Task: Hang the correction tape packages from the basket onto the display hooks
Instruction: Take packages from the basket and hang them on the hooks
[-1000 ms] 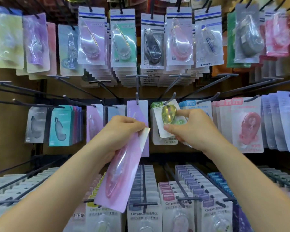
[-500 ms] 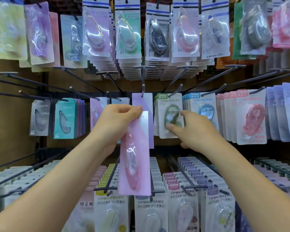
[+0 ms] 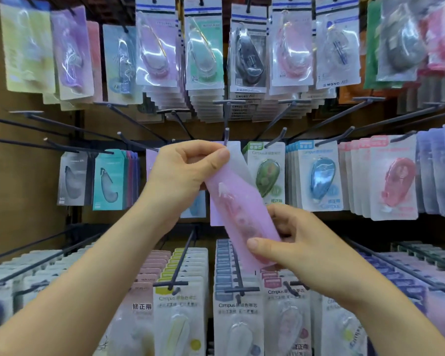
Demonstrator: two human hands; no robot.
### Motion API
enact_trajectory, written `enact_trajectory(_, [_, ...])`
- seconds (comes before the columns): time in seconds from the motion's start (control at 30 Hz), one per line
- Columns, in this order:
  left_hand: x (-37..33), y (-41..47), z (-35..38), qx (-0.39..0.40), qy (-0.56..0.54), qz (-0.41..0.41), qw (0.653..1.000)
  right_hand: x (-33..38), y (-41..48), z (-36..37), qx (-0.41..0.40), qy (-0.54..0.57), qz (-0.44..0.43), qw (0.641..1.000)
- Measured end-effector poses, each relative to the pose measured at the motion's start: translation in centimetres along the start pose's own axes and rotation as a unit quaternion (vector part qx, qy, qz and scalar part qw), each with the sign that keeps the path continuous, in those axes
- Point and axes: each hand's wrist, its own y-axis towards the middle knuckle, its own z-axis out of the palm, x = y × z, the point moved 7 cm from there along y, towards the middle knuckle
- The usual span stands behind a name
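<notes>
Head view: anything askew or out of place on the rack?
Only the pink package: it slants, its top pinched by the left hand just under the hook tip, its bottom gripped by the right hand, not yet hung. It partly covers the green Campus package behind. Nothing else stands out.

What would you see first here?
Two hands in the middle hold a long pink package, tilted: the left hand pinches its top, the right hand grips its bottom. A dark hook pokes out just above it, and rows of colourful packages hang all around.
</notes>
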Motion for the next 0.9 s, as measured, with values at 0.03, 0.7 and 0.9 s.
enact_trajectory(0.03, [0.1, 0.0, -0.4, 0.013, 0.015, -0.009, 1.0, -0.1, -0.1, -0.6, -0.02, 0.011, -0.006, 1.0])
enact_trajectory(0.7, [1.5, -0.8, -13.5, -0.143, 0.099, -0.032, 0.984, 3.1, 5.4, 5.6, -0.008, 0.005, 0.035, 0.999])
enact_trajectory(0.9, [-2.1, 0.7, -14.1, -0.151, 0.226, 0.116, 0.956, 3.7, 6.6, 7.8, -0.003, 0.051, 0.037, 0.998])
